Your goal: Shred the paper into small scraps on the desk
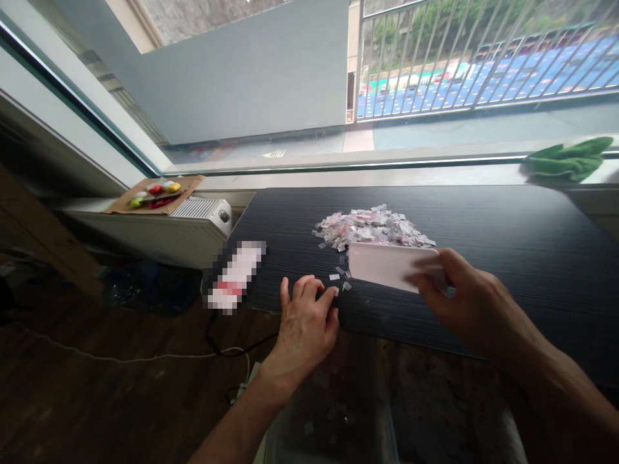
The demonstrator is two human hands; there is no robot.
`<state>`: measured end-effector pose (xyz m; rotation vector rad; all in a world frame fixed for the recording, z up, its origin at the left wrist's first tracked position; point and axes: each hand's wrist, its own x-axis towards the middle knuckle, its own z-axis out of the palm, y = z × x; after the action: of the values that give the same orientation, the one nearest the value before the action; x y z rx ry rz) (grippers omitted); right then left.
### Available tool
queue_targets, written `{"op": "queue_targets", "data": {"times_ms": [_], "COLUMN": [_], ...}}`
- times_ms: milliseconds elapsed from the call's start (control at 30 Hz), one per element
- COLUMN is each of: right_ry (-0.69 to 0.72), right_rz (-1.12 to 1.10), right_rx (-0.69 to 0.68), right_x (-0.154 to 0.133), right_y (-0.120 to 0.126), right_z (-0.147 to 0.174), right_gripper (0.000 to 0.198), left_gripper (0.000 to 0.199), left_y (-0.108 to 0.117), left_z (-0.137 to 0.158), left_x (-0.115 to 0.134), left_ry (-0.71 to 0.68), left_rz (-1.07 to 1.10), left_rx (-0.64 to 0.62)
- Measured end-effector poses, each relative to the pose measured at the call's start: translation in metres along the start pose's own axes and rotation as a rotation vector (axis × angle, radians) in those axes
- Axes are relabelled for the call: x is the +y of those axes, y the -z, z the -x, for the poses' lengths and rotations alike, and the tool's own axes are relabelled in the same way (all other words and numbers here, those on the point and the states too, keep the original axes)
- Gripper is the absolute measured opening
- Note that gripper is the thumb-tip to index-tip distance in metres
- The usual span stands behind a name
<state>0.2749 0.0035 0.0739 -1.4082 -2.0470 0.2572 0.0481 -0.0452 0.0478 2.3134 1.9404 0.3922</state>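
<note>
A pile of small white and pinkish paper scraps [370, 225] lies on the dark wood-grain table [507, 238]. My right hand [449, 280] is closed on one end of a flat pale pink card [382, 264]. The card stands on its long edge against the near side of the pile, hiding part of it. A few loose scraps [334, 277] lie to the left of the card. My left hand [308, 309] rests at the table's near edge with its fingers apart and bent. One fingertip is close to a scrap; whether it touches cannot be told.
A pixelated object [236, 277] lies at the table's left edge. Below the near edge stands a clear plastic bin [333, 412]. On the left, a radiator [193, 225] bears cardboard [118, 205] with colourful items. A green cloth [568, 160] lies on the windowsill.
</note>
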Motion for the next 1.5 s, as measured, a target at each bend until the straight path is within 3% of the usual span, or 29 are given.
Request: {"op": "queue_targets", "data": {"times_ms": [200,433,700,900,1100,1367,1500], "right_ry": [0.046,0.001,-0.075,-0.172,-0.278,-0.242,-0.269], "right_rz": [-0.016,-0.095,-0.221,-0.371,-0.434,-0.513,-0.486], "right_rx": [-0.037,-0.073,-0.162,-0.286,-0.24,-0.302,-0.27], "right_x": [-0.007,0.007,0.006,0.018,0.034,0.02,0.02], "right_y": [-0.011,0.007,-0.033,-0.026,-0.027,-0.022,-0.025], "right_z": [-0.015,-0.004,-0.003,0.011,0.019,0.02,0.017], "right_gripper": [0.01,0.004,0.01,0.016,0.015,0.011,0.01], "left_gripper": [0.034,0.028,0.028,0.027,0.028,0.028,0.029], "left_y": [-0.003,0.009,0.007,0.005,0.004,0.006,0.006], "left_z": [-0.012,0.017,0.029,0.037,0.039,0.04,0.04], "left_x": [-0.001,-0.015,-0.026,-0.031,-0.028,-0.025,-0.024], "left_ry": [0.018,0.015,0.067,0.082,0.085,0.084,0.085], "left_rz": [-0.041,-0.024,-0.039,-0.018,0.001,0.01,0.01], "left_rx": [-0.002,0.089,0.13,0.127,0.129,0.124,0.125]}}
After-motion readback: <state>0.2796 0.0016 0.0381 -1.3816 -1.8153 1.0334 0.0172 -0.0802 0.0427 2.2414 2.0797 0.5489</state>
